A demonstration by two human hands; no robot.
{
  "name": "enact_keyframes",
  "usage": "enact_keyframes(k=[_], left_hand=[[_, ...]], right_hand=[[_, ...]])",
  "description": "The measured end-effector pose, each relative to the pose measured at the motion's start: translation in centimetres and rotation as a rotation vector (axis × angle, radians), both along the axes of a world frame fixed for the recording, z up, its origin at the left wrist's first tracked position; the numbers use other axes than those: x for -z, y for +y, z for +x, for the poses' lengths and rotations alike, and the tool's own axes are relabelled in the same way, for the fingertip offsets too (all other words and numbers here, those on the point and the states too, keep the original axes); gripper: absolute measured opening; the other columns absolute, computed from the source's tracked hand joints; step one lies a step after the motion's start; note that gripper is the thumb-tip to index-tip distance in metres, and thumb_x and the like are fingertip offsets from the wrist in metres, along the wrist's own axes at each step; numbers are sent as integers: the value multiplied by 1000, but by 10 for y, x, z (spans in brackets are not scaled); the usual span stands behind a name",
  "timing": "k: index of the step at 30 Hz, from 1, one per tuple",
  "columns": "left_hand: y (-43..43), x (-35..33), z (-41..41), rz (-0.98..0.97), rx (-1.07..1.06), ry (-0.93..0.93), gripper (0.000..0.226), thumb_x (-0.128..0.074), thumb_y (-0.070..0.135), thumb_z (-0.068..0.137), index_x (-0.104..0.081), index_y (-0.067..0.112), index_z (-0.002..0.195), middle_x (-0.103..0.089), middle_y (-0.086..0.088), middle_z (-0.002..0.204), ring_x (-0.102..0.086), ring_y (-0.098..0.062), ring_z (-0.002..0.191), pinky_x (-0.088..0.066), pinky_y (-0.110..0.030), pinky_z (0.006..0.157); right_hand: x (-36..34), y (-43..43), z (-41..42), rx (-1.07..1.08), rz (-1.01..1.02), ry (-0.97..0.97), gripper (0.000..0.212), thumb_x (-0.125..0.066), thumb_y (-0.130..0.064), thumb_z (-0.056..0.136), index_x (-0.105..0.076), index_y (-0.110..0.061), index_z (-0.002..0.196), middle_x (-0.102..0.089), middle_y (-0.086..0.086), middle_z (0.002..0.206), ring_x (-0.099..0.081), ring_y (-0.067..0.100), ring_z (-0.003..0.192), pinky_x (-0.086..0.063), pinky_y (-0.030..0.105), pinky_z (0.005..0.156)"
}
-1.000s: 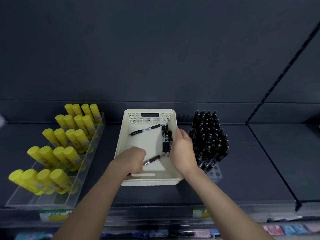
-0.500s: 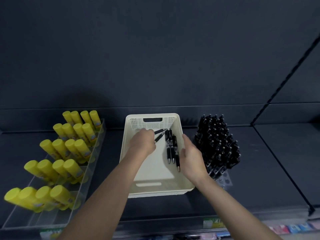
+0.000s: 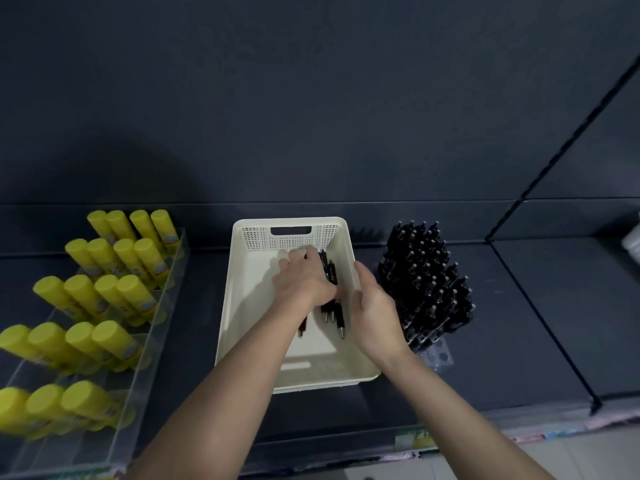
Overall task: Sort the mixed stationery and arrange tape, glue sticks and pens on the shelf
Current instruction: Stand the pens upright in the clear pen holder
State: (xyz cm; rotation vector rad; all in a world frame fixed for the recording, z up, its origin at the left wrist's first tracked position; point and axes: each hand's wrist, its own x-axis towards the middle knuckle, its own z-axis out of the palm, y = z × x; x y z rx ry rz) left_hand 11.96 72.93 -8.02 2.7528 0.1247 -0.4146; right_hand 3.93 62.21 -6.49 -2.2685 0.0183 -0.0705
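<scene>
Dark shelf: left hand seemingly clasps pens in basket; right hand slack at its rim.

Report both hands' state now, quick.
Left hand: grips a pen.
Right hand: cupped beside the pens; grip cannot be told.

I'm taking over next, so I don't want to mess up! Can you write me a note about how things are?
Hands: left hand lies over the loose pens in the white basket, grip unclear; right hand open beside them.
Done: glue sticks stand in the clear tray; many racked pens fill the pen holder.
Left: move the loose pens to the holder. No tape in view.
</scene>
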Motion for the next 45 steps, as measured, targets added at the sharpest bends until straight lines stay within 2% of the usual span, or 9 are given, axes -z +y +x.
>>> enact_keyframes(k=[7, 13, 18, 22, 25, 30, 36, 41, 45], left_hand=[[-3, 0, -4, 44, 39, 47, 105, -71, 40, 72, 0, 27, 148, -26, -11, 140, -27, -32, 130, -37, -40, 94], [8, -2, -3, 3, -37, 16, 64, -60, 9, 81, -29, 7, 137, -38, -15, 134, -44, -34, 122, -43, -38, 94], [17, -3, -2, -77, -30, -12, 35, -55, 7, 86, -46, 2, 120, -50, -15, 119, -54, -33, 111, -44, -36, 83], [28, -5, -2, -682, -223, 104, 6, -50, 0, 82, -50, 6, 85, -53, -8, 71, -54, -22, 63, -38, -27, 61], [32, -14, -11, -1178, -400, 189, 20, -47, -7, 86, -46, 5, 71, -46, -12, 61, -42, -18, 46, -35, -22, 49], [34, -44, -40, -1636, -445, 254, 6, -54, 11, 96, -56, 7, 100, -59, -8, 75, -53, -13, 54, -47, -20, 46], [27, -67, -73, -1723, -338, 265, 7, -50, 8, 95, -56, 6, 98, -57, -7, 69, -52, -11, 52, -43, -17, 43], [20, -77, -94, -1698, -276, 211, 12, -44, 4, 95, -55, -1, 98, -58, -7, 65, -51, -14, 52, -40, -19, 41], [14, -76, -106, -1657, -242, 209, 15, -45, 7, 96, -55, -2, 100, -60, -7, 64, -53, -14, 53, -45, -20, 43]], right_hand=[[-5, 1, -2, -5, 32, 18, 55, -38, -1, 93, -28, -9, 146, -58, 9, 120, -56, 20, 110, -39, 15, 86], [-3, 2, 0, 33, 27, 11, 56, -33, 7, 90, -36, -12, 142, -62, 11, 115, -60, 23, 101, -41, 15, 78], [-1, 2, 1, 28, 24, 9, 56, -32, 8, 89, -38, -14, 140, -63, 9, 110, -60, 22, 96, -41, 18, 74], [-6, 2, -1, 15, 35, -4, 53, -32, 9, 88, -43, -14, 134, -63, 9, 105, -60, 24, 92, -41, 20, 71], [-7, 3, -1, 1, 35, -12, 50, -33, 8, 86, -47, -15, 129, -64, 8, 104, -60, 24, 94, -48, 28, 77], [-18, 8, -5, 67, -29, -57, 39, -46, -3, 93, -51, -7, 132, -56, 11, 125, -52, 23, 117, -33, 13, 91], [-54, 17, -13, 29, 71, -144, 26, -53, -23, 94, -63, -16, 118, -62, 5, 107, -61, 13, 95, -43, 20, 86], [-73, 11, -24, 80, 320, -47, 16, -56, -19, 93, -63, -11, 104, -69, 4, 85, -62, -2, 59, -47, 10, 61], [-73, 3, -38, 148, 361, -26, 14, -62, -19, 88, -64, -14, 102, -67, 3, 91, -67, 15, 81, -54, 32, 80]])
